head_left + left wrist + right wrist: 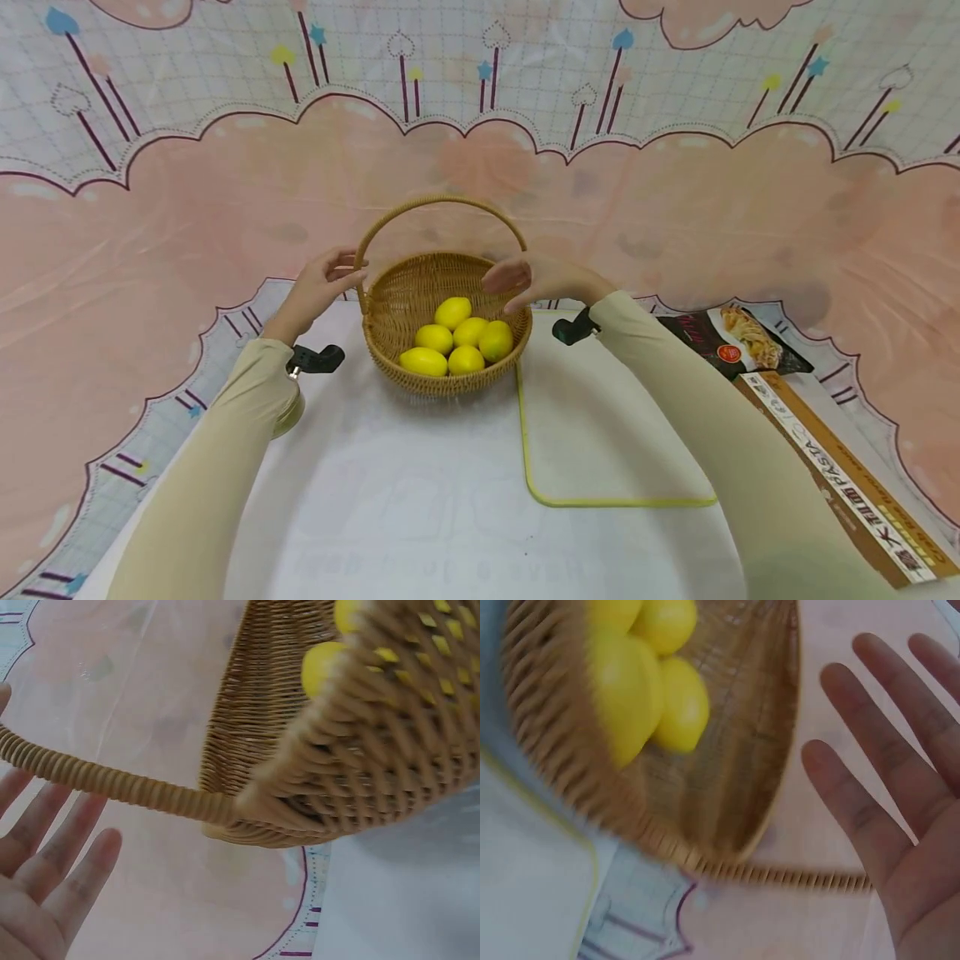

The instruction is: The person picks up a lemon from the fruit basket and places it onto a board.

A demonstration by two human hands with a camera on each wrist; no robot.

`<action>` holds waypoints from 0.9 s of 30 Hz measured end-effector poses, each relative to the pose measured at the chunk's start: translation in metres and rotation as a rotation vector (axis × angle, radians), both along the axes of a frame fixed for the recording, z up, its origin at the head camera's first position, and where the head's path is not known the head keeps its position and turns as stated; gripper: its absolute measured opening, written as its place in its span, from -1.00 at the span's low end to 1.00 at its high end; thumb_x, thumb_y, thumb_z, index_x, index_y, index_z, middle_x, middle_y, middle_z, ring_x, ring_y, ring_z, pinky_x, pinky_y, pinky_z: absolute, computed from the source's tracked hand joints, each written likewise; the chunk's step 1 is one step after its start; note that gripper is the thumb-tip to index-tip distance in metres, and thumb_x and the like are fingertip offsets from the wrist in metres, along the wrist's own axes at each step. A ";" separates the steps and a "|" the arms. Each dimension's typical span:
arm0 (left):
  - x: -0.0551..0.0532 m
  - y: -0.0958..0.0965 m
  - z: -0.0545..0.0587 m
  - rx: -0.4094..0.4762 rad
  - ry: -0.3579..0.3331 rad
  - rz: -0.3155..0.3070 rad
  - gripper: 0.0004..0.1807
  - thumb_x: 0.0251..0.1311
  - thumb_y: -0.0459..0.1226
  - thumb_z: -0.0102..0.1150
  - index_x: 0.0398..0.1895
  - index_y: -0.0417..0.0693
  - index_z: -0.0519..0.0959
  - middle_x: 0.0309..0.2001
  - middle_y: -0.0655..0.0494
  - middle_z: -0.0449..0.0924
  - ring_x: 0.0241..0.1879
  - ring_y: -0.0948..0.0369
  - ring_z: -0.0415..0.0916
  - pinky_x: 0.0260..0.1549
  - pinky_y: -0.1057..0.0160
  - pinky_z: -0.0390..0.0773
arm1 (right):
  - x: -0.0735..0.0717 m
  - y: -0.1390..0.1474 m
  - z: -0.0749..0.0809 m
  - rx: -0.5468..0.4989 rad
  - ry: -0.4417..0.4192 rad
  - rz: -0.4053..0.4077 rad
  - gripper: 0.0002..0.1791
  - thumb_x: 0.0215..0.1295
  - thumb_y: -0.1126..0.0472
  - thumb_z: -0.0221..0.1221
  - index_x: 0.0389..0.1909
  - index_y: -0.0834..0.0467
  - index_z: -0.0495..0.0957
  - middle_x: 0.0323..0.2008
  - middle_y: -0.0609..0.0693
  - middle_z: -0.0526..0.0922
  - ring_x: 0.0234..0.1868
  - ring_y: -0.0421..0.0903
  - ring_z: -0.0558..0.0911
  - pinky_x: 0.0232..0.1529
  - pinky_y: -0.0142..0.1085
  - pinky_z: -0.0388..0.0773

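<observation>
Sleeves (pixel 180 492) nearest, entering at lower left and lower right. Basket (pixel 435 385): centre of frame, on surface (pixel 390 517), between left hand (pixel 315 287) and right hand (pixel 551 279). Key relation: handle (pixel 438 199) arches left to right, one foot near each hand. Left hand judged nearer; fingers extended and apart, some behind handle; contact unclear. Right hand: fingers straight, spread; no grip seen. Basket appearance: tan wicker, bowl-shaped, handle coil-wrapped, back wall rising above front. Six yellow lemons (pixel 453 313) grouped toward its lower right.
</observation>
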State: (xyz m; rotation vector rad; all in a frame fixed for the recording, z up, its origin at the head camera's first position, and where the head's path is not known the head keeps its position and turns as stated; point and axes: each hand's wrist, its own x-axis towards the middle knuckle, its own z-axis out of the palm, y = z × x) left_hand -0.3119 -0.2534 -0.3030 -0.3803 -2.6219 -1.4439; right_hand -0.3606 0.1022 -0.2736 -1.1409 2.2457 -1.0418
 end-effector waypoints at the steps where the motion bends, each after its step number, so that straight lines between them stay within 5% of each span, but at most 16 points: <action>1: 0.000 0.000 0.002 0.006 0.000 -0.003 -0.45 0.35 -0.20 0.00 0.33 -0.23 0.21 0.22 -0.28 0.36 0.18 -0.02 0.41 0.19 -0.07 0.36 | -0.001 -0.006 0.001 0.008 -0.021 0.012 -0.40 0.10 0.29 0.32 0.19 0.27 0.39 0.21 0.19 0.46 0.24 0.09 0.45 0.25 -0.10 0.41; 5: -0.002 0.000 0.007 0.023 0.024 -0.031 -0.50 0.37 -0.19 -0.04 0.27 -0.27 0.26 0.14 -0.26 0.42 -0.05 0.37 0.51 0.07 0.26 0.49 | -0.004 -0.029 0.001 0.013 -0.062 0.069 -0.41 0.12 0.33 0.29 0.20 0.28 0.36 0.22 0.22 0.44 0.24 0.11 0.45 0.19 -0.17 0.47; 9: -0.001 0.006 0.011 0.099 0.049 -0.074 -0.52 0.41 -0.18 -0.12 0.23 -0.37 0.29 -0.13 0.18 0.58 -0.20 0.55 0.49 -0.16 0.57 0.50 | -0.005 -0.051 -0.004 0.009 -0.033 0.113 -0.44 0.14 0.38 0.26 0.19 0.33 0.37 0.18 0.29 0.46 0.19 0.11 0.49 0.16 -0.19 0.50; 12: -0.002 0.010 0.012 0.154 0.064 -0.090 -0.52 0.43 -0.17 -0.17 0.19 -0.41 0.31 -0.30 0.49 0.54 -0.23 0.51 0.53 -0.20 0.55 0.52 | -0.006 -0.066 -0.010 0.018 -0.042 0.111 -0.47 0.15 0.37 0.25 0.18 0.30 0.40 0.16 0.27 0.48 0.16 0.09 0.51 0.13 -0.23 0.52; 23: -0.002 0.012 0.015 0.160 0.102 -0.058 -0.53 0.47 -0.15 -0.28 0.16 -0.37 0.37 -0.33 0.44 0.57 -0.28 0.49 0.55 -0.17 0.49 0.55 | -0.014 -0.103 -0.038 0.041 -0.131 0.188 -0.45 0.16 0.39 0.24 0.20 0.32 0.37 0.15 0.28 0.47 0.18 0.13 0.48 0.18 -0.25 0.48; 27: -0.002 0.016 0.017 0.134 0.105 -0.035 -0.54 0.46 -0.14 -0.25 0.16 -0.35 0.38 -0.24 0.15 0.62 -0.29 0.51 0.55 -0.15 0.45 0.56 | -0.013 -0.110 -0.048 0.066 -0.180 0.209 -0.43 0.17 0.41 0.22 0.22 0.37 0.33 0.17 0.34 0.44 0.20 0.21 0.45 0.14 -0.26 0.51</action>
